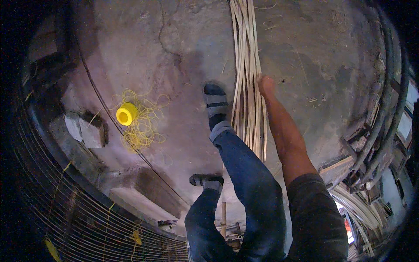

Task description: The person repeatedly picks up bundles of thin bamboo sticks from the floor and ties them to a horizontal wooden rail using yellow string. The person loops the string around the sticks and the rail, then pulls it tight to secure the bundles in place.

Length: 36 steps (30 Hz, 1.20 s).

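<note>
So, looking straight down at a cracked concrete floor [174, 52], with a long bundle of pale split-cane strips [244, 56] running from the far side towards the person's legs. The right hand [265, 84] is down at the right edge of that bundle, about halfway along it, arm stretched out straight. It's touching the strips, but it's small and a bit blurred, so I can't tell if the fingers are closed round any of them or just resting on top. The left hand isn't in the shot at all.

As for progress, I'd say this is right at the start of a pick-up: every strip I can see is flat on the floor, nothing is lifted or pulled out of the bundle, and the bundle looks loose and untied. So the reach is made, and the grabbing and lifting are all left to do.

One sandalled foot [216, 105] is planted just left of the strips, the other [206, 180] nearer and further left. Well off to the left sits a yellow spool [126, 114] in a tangle of yellow string [146, 131], untouched, with a couple of grey blocks [87, 129] beside it. A curved wire frame [78, 222] fills the near left, and more strips are heaped at the near right [358, 205]
</note>
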Tool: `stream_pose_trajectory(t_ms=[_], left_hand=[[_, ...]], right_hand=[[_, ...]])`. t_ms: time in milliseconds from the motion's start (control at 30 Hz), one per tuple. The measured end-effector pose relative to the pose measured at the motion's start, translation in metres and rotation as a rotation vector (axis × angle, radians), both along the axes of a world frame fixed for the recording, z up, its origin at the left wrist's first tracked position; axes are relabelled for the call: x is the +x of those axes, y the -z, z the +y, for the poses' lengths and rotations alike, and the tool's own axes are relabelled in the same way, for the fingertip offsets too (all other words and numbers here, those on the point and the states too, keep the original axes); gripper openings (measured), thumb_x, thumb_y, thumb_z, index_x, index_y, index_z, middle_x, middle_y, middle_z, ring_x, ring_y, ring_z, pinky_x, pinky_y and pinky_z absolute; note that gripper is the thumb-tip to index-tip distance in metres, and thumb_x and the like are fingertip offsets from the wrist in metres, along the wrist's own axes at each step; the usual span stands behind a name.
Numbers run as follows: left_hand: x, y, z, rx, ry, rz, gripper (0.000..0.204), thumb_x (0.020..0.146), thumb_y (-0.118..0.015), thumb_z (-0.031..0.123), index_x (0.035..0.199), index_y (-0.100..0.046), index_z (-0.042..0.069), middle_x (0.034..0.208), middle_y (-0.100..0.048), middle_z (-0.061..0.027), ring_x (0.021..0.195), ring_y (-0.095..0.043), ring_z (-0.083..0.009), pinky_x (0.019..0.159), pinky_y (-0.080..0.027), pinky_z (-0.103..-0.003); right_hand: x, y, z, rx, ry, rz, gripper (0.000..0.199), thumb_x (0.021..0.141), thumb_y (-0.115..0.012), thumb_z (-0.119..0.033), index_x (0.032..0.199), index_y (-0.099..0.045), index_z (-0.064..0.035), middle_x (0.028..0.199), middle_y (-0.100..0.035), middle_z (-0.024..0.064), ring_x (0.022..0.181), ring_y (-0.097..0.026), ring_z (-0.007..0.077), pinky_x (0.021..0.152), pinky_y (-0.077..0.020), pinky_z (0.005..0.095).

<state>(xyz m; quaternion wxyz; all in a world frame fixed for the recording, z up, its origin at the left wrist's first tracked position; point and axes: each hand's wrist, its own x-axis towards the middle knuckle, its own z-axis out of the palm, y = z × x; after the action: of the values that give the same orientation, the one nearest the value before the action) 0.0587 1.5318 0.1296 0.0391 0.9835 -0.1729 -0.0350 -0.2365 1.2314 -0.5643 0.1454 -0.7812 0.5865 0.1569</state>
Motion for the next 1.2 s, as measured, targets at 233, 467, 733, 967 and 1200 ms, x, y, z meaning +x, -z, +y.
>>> stream_pose_trajectory(t_ms=[233, 467, 733, 967, 1200], left_hand=[[-0.003, -0.022, -0.005, 0.016, -0.027, 0.053, 0.033, 0.081, -0.067, 0.022, 0.104, -0.06, 0.0, 0.13, -0.042, -0.0246, 0.114, -0.046, -0.0373, 0.095, -0.039, -0.044], [-0.002, -0.014, -0.014, 0.034, -0.032, 0.081, 0.034, 0.08, -0.066, 0.021, 0.106, -0.059, -0.001, 0.126, -0.045, -0.0242, 0.113, -0.047, -0.0377, 0.095, -0.039, -0.044], [0.001, 0.0, -0.016, -0.012, -0.012, 0.143, 0.036, 0.079, -0.066, 0.018, 0.108, -0.057, -0.001, 0.123, -0.049, -0.0236, 0.111, -0.048, -0.0381, 0.095, -0.039, -0.043], [-0.043, -0.07, 0.01, -0.191, 0.049, 0.317, 0.037, 0.079, -0.066, 0.017, 0.109, -0.056, -0.002, 0.119, -0.052, -0.0232, 0.11, -0.049, -0.0385, 0.095, -0.039, -0.043], [-0.266, -0.041, 0.028, -0.539, 0.129, 0.912, 0.037, 0.083, -0.059, 0.021, 0.112, -0.053, -0.002, 0.112, -0.055, -0.0222, 0.105, -0.051, -0.0381, 0.091, -0.04, -0.042]], right_hand=[[-0.002, -0.079, 0.041, 0.278, -0.028, 0.034, 0.029, 0.082, -0.056, -0.029, 0.076, -0.068, -0.0038, 0.077, -0.064, 0.0217, 0.077, -0.063, 0.0374, 0.071, -0.0505, 0.0443], [0.003, -0.053, 0.052, 0.192, 0.139, -0.017, 0.023, 0.081, -0.055, -0.024, 0.087, -0.066, -0.0053, 0.08, -0.064, 0.0199, 0.076, -0.063, 0.0378, 0.071, -0.05, 0.0466], [0.002, -0.076, 0.042, 0.203, 0.206, -0.078, 0.027, 0.087, -0.05, -0.026, 0.089, -0.062, -0.0015, 0.082, -0.063, 0.0192, 0.08, -0.062, 0.0362, 0.067, -0.0482, 0.0459], [-0.02, -0.315, 0.111, 0.046, 0.283, -0.673, 0.018, 0.093, -0.049, -0.02, 0.095, -0.049, -0.0023, 0.072, -0.052, 0.0074, 0.067, -0.053, 0.0153, 0.06, -0.0418, 0.0296], [0.105, -0.596, 0.032, -0.04, 0.201, -1.052, 0.011, 0.091, -0.051, -0.015, 0.093, -0.051, -0.0038, 0.066, -0.053, 0.0034, 0.055, -0.05, 0.0114, 0.05, -0.0412, 0.0279]])
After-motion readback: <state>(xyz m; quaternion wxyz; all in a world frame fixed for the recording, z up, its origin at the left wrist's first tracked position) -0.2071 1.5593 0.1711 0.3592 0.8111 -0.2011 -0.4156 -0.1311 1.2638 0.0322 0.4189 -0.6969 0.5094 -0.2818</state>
